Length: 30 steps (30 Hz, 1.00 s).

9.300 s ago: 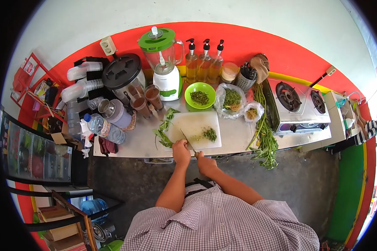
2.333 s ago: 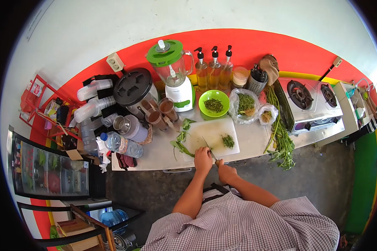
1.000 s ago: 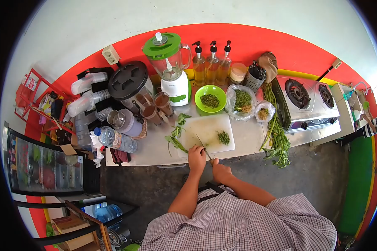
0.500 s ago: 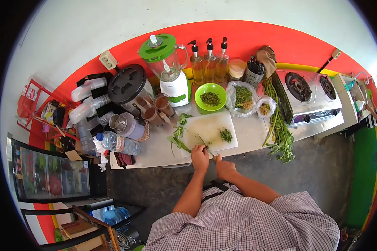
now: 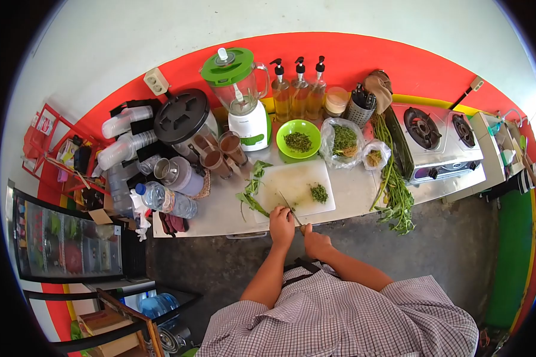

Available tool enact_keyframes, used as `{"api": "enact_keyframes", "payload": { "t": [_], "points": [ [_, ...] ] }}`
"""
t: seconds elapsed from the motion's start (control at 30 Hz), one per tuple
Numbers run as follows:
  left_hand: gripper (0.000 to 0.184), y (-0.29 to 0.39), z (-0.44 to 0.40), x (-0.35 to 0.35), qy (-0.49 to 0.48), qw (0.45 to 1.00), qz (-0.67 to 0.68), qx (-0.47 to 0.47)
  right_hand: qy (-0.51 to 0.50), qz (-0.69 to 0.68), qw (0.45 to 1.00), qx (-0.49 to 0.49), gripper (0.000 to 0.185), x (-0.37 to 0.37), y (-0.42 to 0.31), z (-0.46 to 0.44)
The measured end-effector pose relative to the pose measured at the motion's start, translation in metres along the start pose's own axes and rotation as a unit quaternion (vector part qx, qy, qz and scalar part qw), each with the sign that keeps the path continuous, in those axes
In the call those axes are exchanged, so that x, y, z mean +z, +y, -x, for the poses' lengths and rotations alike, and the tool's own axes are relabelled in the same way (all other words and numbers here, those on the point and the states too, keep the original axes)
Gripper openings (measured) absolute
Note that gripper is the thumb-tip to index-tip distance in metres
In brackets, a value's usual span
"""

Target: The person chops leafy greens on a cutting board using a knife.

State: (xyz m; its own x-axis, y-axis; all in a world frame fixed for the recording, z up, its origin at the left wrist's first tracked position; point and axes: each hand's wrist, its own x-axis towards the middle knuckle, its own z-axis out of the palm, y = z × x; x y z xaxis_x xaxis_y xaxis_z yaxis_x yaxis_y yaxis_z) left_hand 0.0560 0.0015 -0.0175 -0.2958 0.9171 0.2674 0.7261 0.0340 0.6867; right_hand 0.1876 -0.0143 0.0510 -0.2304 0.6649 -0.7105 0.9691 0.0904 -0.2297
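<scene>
On the white cutting board (image 5: 307, 172), near its front edge, my left hand (image 5: 281, 221) is closed, its fingers curled down beside the blade. A bunch of leafy green stems (image 5: 255, 187) lies over the board's left side, and its lower end runs into this hand. The handle of a kitchen knife (image 5: 288, 203) is wrapped in my right hand (image 5: 317, 243), just off the front edge. Its blade points away and to the left over the board. A small heap of chopped greens (image 5: 318, 192) sits on the board to the right of the knife.
Behind the board stand a green bowl (image 5: 299, 140) of chopped greens, a bag of herbs (image 5: 344, 140) and a blender (image 5: 244, 113). A water bottle (image 5: 167, 201) and brown drinks (image 5: 217, 162) are left. Long leafy stalks (image 5: 393, 196) and a gas stove (image 5: 435, 140) are right.
The view has shifted slightly. Both hands and the knife keep nearly the same place at the board's front edge, and the chopped heap looks unchanged.
</scene>
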Motion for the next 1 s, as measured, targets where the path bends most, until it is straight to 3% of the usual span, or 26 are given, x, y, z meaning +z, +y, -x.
{"api": "enact_keyframes", "payload": {
  "t": [0.73, 1.0],
  "points": [
    [0.009, -0.012, -0.009, 0.008, 0.010, 0.998, 0.053, -0.042, -0.012, -0.015, 1.000, -0.022, 0.080, -0.011, -0.002, -0.002],
    [0.012, -0.005, -0.008, 0.004, -0.004, 0.998, 0.041, -0.056, -0.005, -0.013, 0.999, -0.031, 0.068, -0.008, -0.001, -0.007]
  ]
}}
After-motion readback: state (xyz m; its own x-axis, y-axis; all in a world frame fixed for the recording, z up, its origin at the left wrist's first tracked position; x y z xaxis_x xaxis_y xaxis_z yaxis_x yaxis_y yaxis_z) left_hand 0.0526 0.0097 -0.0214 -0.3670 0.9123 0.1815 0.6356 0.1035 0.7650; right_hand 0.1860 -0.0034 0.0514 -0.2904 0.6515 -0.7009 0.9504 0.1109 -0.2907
